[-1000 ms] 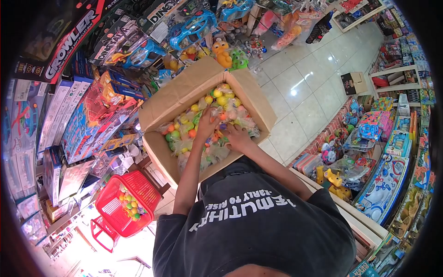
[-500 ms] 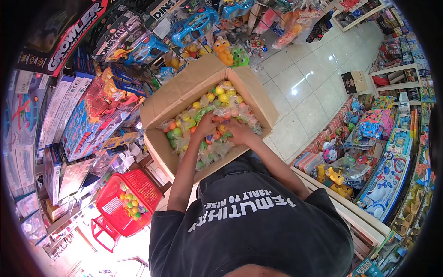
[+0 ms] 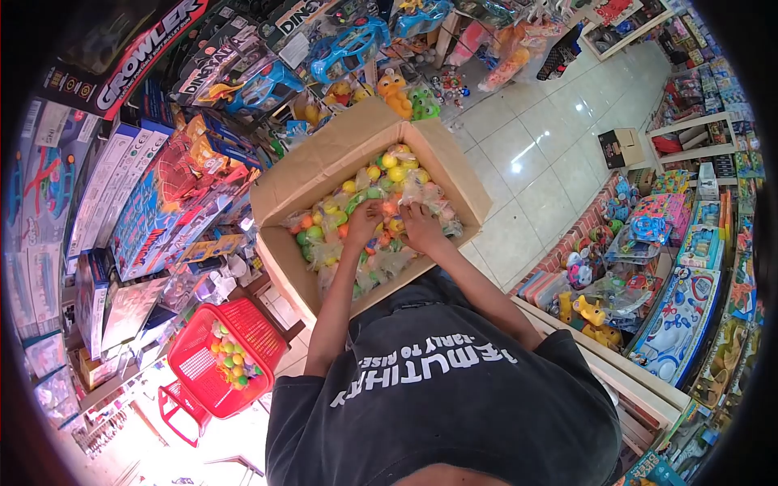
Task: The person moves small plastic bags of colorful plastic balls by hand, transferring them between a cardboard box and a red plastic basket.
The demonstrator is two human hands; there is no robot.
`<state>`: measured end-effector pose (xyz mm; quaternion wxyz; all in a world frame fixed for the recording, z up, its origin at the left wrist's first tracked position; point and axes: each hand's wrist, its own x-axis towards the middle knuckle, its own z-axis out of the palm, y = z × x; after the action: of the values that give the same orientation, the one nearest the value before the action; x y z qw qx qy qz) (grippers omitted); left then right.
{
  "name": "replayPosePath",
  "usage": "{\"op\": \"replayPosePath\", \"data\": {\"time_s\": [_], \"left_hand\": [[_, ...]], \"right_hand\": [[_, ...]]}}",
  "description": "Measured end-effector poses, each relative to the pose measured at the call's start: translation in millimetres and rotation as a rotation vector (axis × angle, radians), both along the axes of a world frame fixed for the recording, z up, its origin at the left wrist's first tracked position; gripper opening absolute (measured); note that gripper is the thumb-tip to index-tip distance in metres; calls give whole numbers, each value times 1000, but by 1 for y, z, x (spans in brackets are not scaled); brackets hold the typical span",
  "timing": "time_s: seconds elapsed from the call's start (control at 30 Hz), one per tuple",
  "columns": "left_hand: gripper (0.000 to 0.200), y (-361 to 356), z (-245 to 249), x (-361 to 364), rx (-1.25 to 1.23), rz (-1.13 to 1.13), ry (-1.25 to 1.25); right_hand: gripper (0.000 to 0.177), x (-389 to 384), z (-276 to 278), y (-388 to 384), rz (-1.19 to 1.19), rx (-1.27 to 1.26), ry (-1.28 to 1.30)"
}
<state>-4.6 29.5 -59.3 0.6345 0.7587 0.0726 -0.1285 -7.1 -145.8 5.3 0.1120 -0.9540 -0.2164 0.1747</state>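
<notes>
An open cardboard box (image 3: 324, 146) stands in front of me, filled with small coloured balls (image 3: 395, 168) packed in clear plastic bags. Both my hands are inside it, over the bags. My left hand (image 3: 363, 222) is closed at the middle of the heap, its fingers curled down into the plastic beside green and orange balls. Just to its right, my right hand (image 3: 421, 228) is closed on a clear plastic bag of balls (image 3: 392, 209). My fingertips are partly hidden among the bags.
A red plastic basket (image 3: 185, 340) with bagged balls in it stands at lower left. Boxed toys (image 3: 166, 206) are stacked on the left. Hanging toys line the back. On the right are a tiled floor (image 3: 519, 154) and shelves of toys (image 3: 648, 235).
My hands have shifted slightly among the bags, and my right fingers have drawn in and curled more. The view has moved a little; the box and basket stand as before.
</notes>
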Motion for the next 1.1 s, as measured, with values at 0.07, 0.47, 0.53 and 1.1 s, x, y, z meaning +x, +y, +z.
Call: {"op": "replayPosePath", "data": {"time_s": [0.07, 0.47, 0.53, 1.1], "left_hand": [[38, -8, 0, -1, 25, 9, 20], [36, -13, -10, 5, 272, -78, -89], [36, -12, -3, 4, 191, -52, -36], [40, -15, -11, -20, -260, 59, -29]], "right_hand": [[66, -2, -2, -3, 23, -41, 22], [74, 18, -21, -2, 44, 98, 78], [74, 16, -16, -1, 52, 88, 96], [85, 3, -2, 10, 62, -238, 158]]}}
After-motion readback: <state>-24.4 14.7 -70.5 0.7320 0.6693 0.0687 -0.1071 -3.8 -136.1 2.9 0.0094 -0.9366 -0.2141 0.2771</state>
